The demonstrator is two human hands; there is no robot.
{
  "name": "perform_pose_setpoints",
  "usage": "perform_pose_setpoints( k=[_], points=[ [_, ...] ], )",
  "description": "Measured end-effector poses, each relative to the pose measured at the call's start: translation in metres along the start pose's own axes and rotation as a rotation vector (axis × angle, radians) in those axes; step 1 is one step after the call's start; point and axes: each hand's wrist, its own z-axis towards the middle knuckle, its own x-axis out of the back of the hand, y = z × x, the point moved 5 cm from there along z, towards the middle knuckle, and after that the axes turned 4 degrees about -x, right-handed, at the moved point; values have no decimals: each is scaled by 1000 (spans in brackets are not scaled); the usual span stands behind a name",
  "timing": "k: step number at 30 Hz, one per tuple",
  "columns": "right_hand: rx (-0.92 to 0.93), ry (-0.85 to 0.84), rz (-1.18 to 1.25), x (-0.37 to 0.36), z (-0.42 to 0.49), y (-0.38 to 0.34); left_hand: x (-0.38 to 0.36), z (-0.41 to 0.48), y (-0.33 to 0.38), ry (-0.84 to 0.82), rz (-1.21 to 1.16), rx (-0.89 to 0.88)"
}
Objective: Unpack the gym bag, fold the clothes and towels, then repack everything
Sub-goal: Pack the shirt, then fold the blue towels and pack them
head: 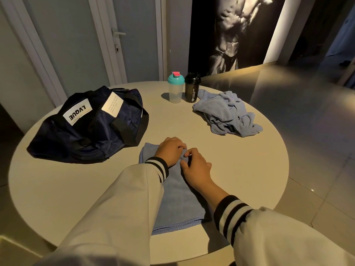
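blue towel (178,200) is pinched near its far end by the left hand (170,150) and right hand (196,167), fingers curled.

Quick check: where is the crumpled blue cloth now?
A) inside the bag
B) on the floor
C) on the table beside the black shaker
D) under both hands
C: the crumpled blue cloth lies on the table beside the black shaker; the left hand and right hand hold a separate flat towel.
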Motion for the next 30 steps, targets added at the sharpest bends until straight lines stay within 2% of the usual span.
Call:
perform_pose_setpoints(
  k=[5,8,12,15,19,21,24,27,30],
  points=[
    [-20,-66,65,2,-2,-1,0,1,-17,116,-72,83],
    [-21,-104,57,3,-4,-2,-1,1,-19,110,-19,85],
    [-56,-114,57,5,-7,-1,-3,0,-22,129,-79,150],
    [-84,-119,73,7,-10,1,-8,-5,-19,85,-55,151],
    [-13,-76,-142,7,-21,-3,-5,-16,2,-7,103,76],
    [19,-67,-278,7,-22,-2,7,-25,12,75,112,41],
    [34,-49,-243,15,-22,-5,28,-50,21,203,157,77],
    [157,-2,-283,17,-36,-18,26,-77,23,125,341,123],
    [203,-75,-447,5,-56,-14,17,-105,16,42,346,131]
  ],
)
